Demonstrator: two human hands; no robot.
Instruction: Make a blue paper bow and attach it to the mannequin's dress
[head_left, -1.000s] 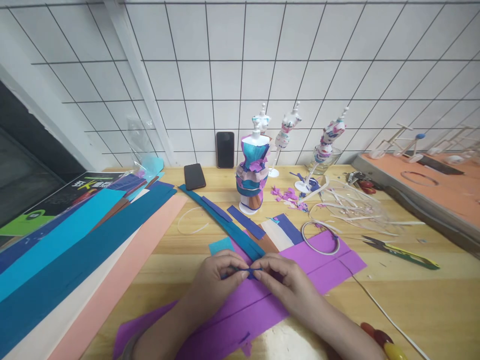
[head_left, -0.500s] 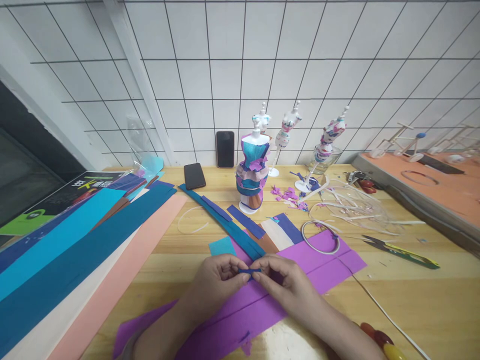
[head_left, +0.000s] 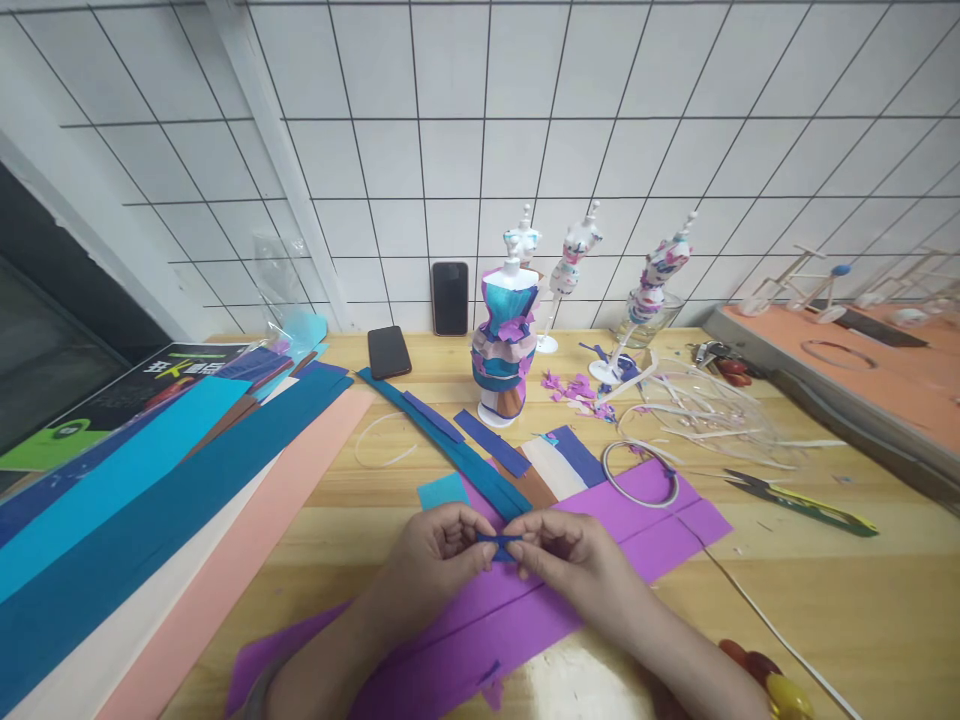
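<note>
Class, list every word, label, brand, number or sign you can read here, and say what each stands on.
No text can be quoted with certainty.
Black-and-green packet: large characters, slanted and too blurred to read.
Round mark on its green part: too small to read.
Lying phone and upright phone: no text visible.

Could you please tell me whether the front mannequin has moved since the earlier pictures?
No, the front mannequin shows no visible shift either way against the tiled wall behind it.
</note>
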